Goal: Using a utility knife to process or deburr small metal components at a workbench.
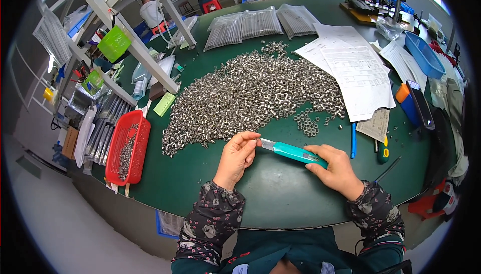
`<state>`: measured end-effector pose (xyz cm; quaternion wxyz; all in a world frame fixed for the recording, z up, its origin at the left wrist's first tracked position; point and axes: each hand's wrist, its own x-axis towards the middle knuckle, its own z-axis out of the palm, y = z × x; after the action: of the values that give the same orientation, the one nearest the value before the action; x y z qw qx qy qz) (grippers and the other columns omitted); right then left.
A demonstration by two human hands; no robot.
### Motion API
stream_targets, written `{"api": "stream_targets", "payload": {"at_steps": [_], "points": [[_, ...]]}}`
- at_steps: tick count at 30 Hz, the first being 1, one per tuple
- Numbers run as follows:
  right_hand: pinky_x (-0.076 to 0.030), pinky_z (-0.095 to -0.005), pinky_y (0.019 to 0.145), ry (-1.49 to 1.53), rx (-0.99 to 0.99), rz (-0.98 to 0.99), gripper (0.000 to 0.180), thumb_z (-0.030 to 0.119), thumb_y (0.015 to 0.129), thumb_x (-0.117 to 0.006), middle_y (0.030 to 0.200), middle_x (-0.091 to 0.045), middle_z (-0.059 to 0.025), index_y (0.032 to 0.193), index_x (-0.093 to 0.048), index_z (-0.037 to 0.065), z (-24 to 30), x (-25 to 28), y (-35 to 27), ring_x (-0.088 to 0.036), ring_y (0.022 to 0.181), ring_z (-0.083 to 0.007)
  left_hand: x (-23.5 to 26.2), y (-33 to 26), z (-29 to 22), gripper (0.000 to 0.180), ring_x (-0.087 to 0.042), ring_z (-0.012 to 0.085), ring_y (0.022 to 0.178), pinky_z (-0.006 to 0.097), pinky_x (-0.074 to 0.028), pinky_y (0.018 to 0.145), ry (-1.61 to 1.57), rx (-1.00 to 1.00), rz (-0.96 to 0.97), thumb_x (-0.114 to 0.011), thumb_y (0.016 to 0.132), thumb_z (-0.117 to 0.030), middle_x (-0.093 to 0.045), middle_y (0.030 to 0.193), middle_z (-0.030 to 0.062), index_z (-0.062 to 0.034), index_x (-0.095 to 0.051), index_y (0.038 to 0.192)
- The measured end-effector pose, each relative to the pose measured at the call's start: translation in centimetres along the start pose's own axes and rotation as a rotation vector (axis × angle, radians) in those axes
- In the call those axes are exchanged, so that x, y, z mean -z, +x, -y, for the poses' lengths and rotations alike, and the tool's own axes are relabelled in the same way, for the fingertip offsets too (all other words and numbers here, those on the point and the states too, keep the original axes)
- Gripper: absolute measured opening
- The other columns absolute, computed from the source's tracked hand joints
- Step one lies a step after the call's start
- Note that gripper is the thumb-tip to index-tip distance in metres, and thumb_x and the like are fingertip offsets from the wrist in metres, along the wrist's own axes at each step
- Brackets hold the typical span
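My right hand (334, 167) is closed around the teal handle of a utility knife (295, 152). Its bare blade (267, 144) sticks out to the left, the tip reaching the fingertips of my left hand (237, 156). Thumb and forefinger of that hand are pinched together at the tip; whatever small piece they hold is mostly hidden. Beyond both hands spreads a wide heap of small shiny metal rings (240, 91). A small group of loose rings (306, 123) lies flat at the heap's near right edge.
A red basket (142, 158) with metal pieces stands at left. Bagged metal tubes (260, 23) lie at the back, paper sheets (358, 76) at right. Near them are a blue pen (353, 141), a phone (421, 104) and a blue tray (425, 56). Shelf posts rise at left; people sit farther back.
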<state>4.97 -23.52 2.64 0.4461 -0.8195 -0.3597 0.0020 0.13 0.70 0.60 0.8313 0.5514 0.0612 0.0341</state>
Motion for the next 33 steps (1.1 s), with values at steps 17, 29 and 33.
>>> {"api": "stream_targets", "payload": {"at_steps": [17, 29, 33], "points": [[-0.045, -0.0361, 0.066, 0.137, -0.070, 0.121, 0.030, 0.020, 0.073, -0.061, 0.086, -0.060, -0.0150, 0.099, -0.059, 0.005, -0.4, 0.0, 0.2, -0.057, 0.076, -0.0307, 0.3, 0.1, 0.5, 0.013, -0.035, -0.0001, 0.048, 0.015, -0.024, 0.038, 0.074, -0.050, -0.025, -0.054, 0.084, -0.008, -0.056, 0.075, 0.0011, -0.0026, -0.053, 0.095], [-0.042, -0.0370, 0.053, -0.148, 0.068, -0.093, 0.031, 0.017, 0.073, -0.062, 0.067, -0.052, -0.0104, 0.102, -0.057, 0.006, 0.4, 0.0, -0.1, -0.053, 0.060, -0.0286, 0.2, -0.1, 0.3, 0.010, -0.037, 0.0008, 0.047, 0.014, -0.026, 0.039, -0.008, 0.018, -0.077, -0.054, 0.084, -0.008, -0.057, 0.072, 0.0025, -0.0008, -0.055, 0.092], [-0.042, -0.0366, 0.052, -0.052, 0.025, 0.001, 0.031, 0.017, 0.073, -0.062, 0.068, -0.053, -0.0116, 0.102, -0.057, 0.006, -0.1, -0.3, -0.1, -0.053, 0.060, -0.0291, 0.3, -0.1, 0.3, 0.010, -0.037, 0.0014, 0.047, 0.014, -0.027, 0.038, -0.040, 0.026, -0.083, -0.053, 0.084, -0.008, -0.056, 0.073, 0.0032, -0.0009, -0.055, 0.092]]}}
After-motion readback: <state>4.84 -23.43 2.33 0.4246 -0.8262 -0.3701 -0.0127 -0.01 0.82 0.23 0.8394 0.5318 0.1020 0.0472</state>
